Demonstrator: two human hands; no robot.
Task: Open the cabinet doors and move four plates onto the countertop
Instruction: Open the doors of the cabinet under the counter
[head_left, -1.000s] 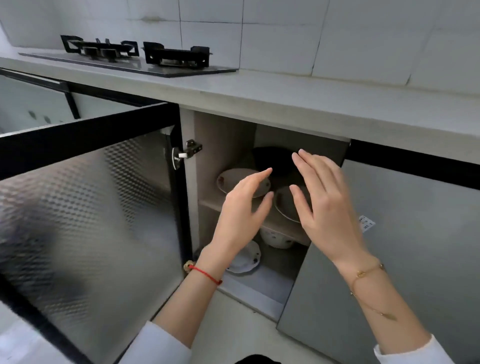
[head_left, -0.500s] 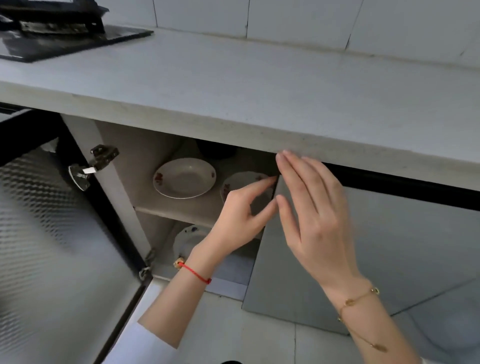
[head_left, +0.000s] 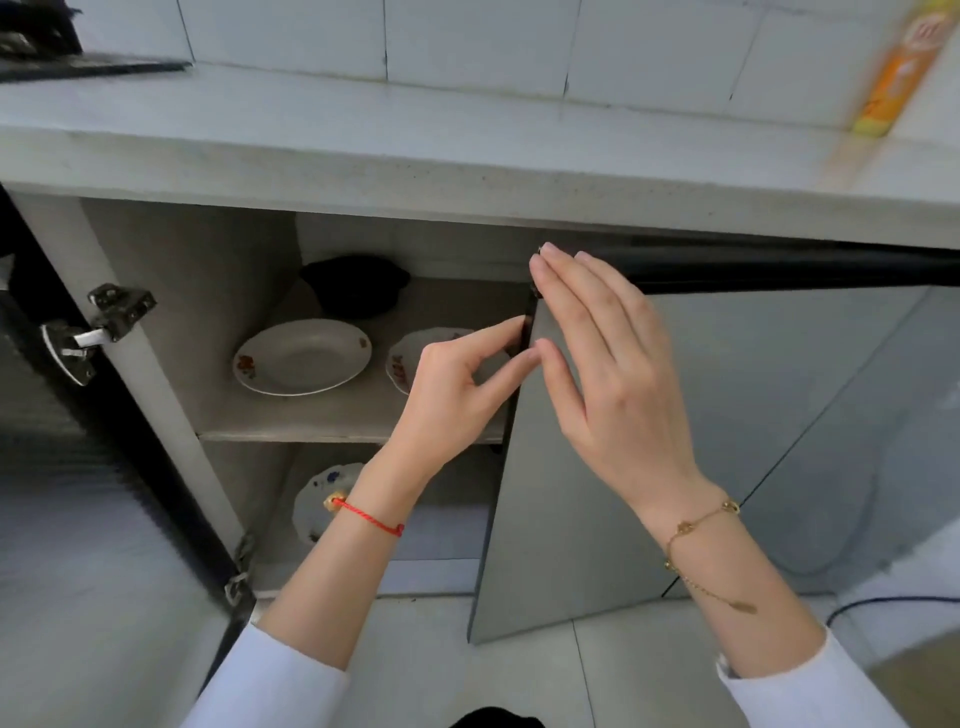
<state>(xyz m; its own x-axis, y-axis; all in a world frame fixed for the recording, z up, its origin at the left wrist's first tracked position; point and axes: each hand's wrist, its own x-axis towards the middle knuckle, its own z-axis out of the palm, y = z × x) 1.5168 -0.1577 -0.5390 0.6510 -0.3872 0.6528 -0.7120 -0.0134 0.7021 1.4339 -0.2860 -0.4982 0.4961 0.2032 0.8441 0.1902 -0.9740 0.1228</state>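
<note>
A pale stone countertop (head_left: 467, 150) runs across the upper part of the frame under a wall of white tiles (head_left: 467, 41), with the cabinet (head_left: 156, 415) below it. The right door (head_left: 727, 415), grey and smooth, stands nearly shut in the right half of the frame. The left hand (head_left: 457, 400) has its fingertips (head_left: 519, 325) at that door's free edge, thumb and forefinger a little apart and holding nothing that can be seen. The right hand (head_left: 608, 374) lies flat and spread against the door's front near its upper corner, also empty. The left door (head_left: 67, 519) is swung wide at the left edge of the frame, its hinge (head_left: 98, 327) showing.

Inside, on the upper shelf (head_left: 291, 421), a white plate (head_left: 304, 357) with a small flower print sits left of centre, and a second plate (head_left: 410, 358) just beside it is partly hidden behind the left hand. A dark object (head_left: 356, 286), too dim to name, rests behind them. Lower down, a third plate (head_left: 322, 499) shows near the left wrist. A yellow-orange box (head_left: 893, 73), blurred, leans at the upper right of the frame on the countertop. A stove edge (head_left: 78, 62) shows at the upper left.
</note>
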